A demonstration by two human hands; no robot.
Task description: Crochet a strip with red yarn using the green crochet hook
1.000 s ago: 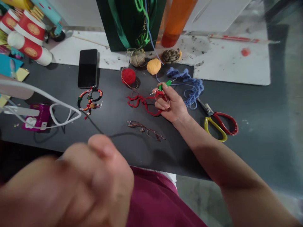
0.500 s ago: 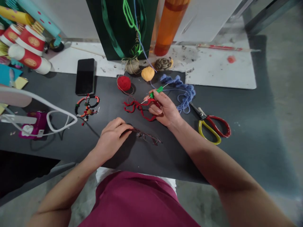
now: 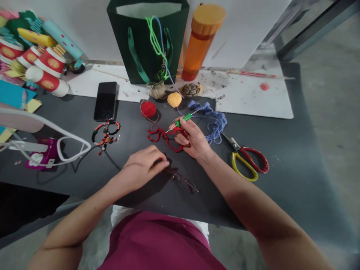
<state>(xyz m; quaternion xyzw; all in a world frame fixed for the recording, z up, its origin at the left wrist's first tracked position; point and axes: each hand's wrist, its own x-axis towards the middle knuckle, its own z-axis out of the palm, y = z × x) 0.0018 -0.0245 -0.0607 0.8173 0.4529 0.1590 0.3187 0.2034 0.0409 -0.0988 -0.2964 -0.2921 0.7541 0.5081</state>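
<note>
So 1 green-handled hook plus red yarn, can't count strands from here, in the right hand grip; left hand, palm down, pinches 1 pair of glasses.

Eyeglasses are sitting in the left hand, before the right hand's crochet hook. On the desk, beaded bracelets are lying left, before a smartphone; scissors are lying right. A gift bag is standing behind yarn balls.

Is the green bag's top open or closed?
Open: the dark green ribbon-handled bag has its top edges standing apart, showing the pale inside.
</note>
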